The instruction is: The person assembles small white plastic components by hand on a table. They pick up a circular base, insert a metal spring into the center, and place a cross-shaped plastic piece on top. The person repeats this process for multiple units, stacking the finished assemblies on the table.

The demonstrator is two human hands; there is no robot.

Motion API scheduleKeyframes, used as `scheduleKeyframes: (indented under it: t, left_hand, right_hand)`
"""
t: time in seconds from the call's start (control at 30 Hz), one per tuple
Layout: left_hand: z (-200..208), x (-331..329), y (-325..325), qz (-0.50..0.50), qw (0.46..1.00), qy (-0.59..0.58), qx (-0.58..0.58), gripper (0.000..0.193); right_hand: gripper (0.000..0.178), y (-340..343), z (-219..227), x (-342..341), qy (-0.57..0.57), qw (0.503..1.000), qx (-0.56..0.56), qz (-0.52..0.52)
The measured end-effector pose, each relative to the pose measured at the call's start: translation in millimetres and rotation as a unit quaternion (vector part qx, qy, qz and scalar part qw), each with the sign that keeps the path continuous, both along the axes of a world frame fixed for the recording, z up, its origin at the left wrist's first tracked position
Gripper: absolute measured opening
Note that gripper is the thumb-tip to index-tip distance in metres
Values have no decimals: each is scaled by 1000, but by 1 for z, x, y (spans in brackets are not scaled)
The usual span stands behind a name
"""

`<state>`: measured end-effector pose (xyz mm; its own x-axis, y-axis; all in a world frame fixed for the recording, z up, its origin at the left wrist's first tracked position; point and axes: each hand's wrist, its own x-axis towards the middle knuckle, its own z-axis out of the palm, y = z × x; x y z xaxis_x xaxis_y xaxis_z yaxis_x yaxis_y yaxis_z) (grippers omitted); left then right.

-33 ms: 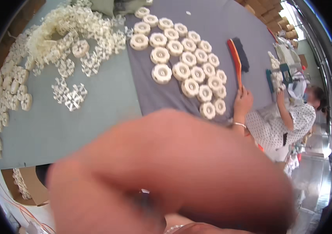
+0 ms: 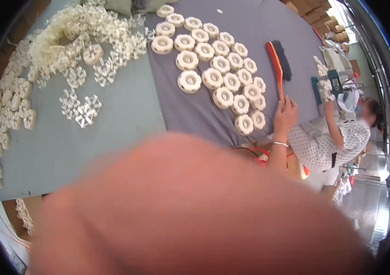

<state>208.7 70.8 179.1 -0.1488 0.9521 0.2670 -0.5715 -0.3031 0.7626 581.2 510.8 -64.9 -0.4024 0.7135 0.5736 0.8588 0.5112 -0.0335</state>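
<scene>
Nothing has visibly moved since the earlier frame, taken at the same instant: the same blurred, skin-coloured mass [image 2: 195, 211] fills the lower half of the picture, so close to the camera that it cannot be told which of the wearer's hands or forearms it is, nor whether any fingers are spread, clenched or holding something. Above it lies the work table [image 2: 112, 137], pale blue-grey on the left and covered by a purple-grey cloth [image 2: 250, 27] on the right. On the cloth, in the upper centre, cream round wheel-shaped parts [image 2: 213, 68] lie flat in tidy diagonal rows, touching or just beside one another. In the upper left of the frame a loose heap of white lattice-like plastic pieces [image 2: 80, 36] spreads over the blue surface, with a few stray ones [image 2: 80, 107] lower down, and more cream round parts [image 2: 7, 110] line the far left edge. At the right, a co-worker in a dotted top [image 2: 328, 142] rests a hand [image 2: 286, 117] on the cloth's edge beside the nearest wheels, just below an orange-handled brush [image 2: 275, 68].
</scene>
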Motion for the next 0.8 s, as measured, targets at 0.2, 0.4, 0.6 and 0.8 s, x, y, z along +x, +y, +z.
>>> scheduleKeyframes:
  t: [0.2, 0.4, 0.6, 0.8]
  left_hand:
    - [25, -39, -55, -82, 983, -76, 144, 32]
    - [18, -22, -139, 31, 982, -67, 176, 23]
    - [25, 12, -177, 206, 978, -8, 30, 35]
    - [-26, -46, -201, -46, 946, 144, 286, 26]
  right_hand:
    - [61, -92, -13, -72, 131, 968, -195, 91]
    - [75, -180, -17, -175, 51, 972, -177, 146]
    - [86, -258, 9, -245, 64, 933, -248, 254]
    - [69, -302, 46, -300, -3, 846, -280, 454]
